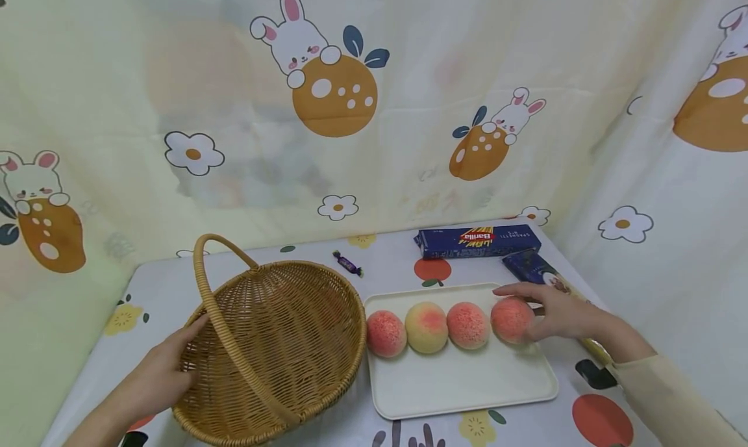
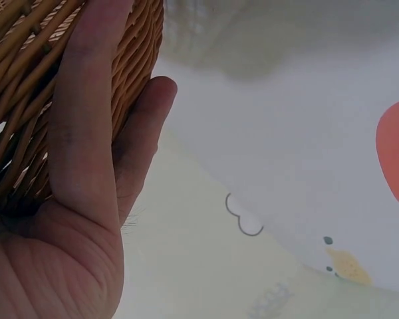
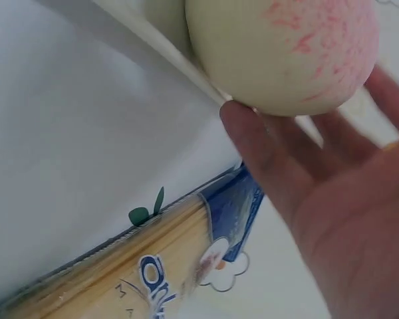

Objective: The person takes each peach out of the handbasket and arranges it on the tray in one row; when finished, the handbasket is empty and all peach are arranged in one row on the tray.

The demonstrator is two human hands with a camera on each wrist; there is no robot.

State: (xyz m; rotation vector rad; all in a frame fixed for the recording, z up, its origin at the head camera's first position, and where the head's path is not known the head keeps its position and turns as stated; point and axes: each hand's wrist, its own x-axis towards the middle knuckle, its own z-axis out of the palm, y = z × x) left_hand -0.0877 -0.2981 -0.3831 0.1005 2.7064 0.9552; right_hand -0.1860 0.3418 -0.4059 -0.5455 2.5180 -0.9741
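Note:
A brown wicker basket [image 1: 274,343] with an arched handle stands left of centre, its opening toward me. My left hand [image 1: 158,375] grips its left side; in the left wrist view, fingers [image 2: 86,126] lie along the woven wall [image 2: 136,60]. To the right, a white tray [image 1: 461,385] bears a row of peaches, one [image 1: 388,334] at its left end, then a yellower one [image 1: 426,328] and another pink one [image 1: 468,325]. My right hand [image 1: 563,314] holds the rightmost peach [image 1: 511,320] between thumb and fingers; the right wrist view shows this peach [image 3: 279,53] close up.
Behind the tray lies a blue Barilla spaghetti box [image 1: 479,241]. A pasta packet [image 1: 540,269] with a clear window runs beneath my right forearm. A purple wrapped candy [image 1: 348,264] lies behind the basket. Rabbit-printed curtains [image 1: 409,96] enclose the table.

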